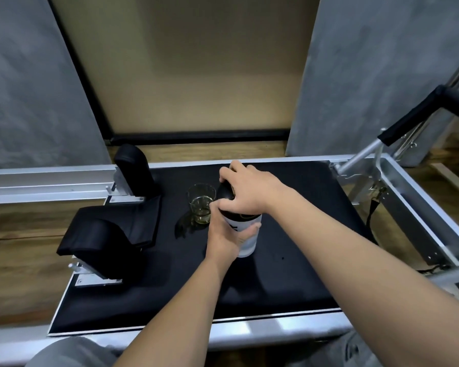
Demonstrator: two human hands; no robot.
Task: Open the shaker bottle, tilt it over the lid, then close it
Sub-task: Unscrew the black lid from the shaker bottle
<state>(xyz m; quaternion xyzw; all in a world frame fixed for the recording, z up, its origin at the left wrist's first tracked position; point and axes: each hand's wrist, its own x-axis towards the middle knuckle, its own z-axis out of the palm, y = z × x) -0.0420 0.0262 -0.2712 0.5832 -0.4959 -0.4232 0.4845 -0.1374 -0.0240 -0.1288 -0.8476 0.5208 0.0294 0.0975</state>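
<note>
One bottle [245, 238] here, standing upright near the middle of the bench [289, 274], which is a flat pad covered in matte black fabric inside a silver metal frame. The bottle body is a smooth white or frosted cylinder with a bit of black print on it, and the lid [226, 194] is a rounded glossy black dome, sitting on top of the bottle.

Both hands are on it. The left hand [227, 238] wraps around the body from the near side, thumb showing on the right of the cylinder. The right hand [245, 190] comes in from the right and clamps down over the lid, fingers curled around the far edge, thumb pressed on the near side. Can't tell if the lid is screwed tight or loose.

Just left of the bottle, close to the left hand's fingers, is one small clear glass [202, 203], round, with a little yellowish liquid at the bottom.

Two padded black blocks on the left side, leathery-looking: a nearer one [104, 245] and a farther one [134, 168]. Wood-grain floor [19, 250] beneath the frame, grey textured panels behind.
</note>
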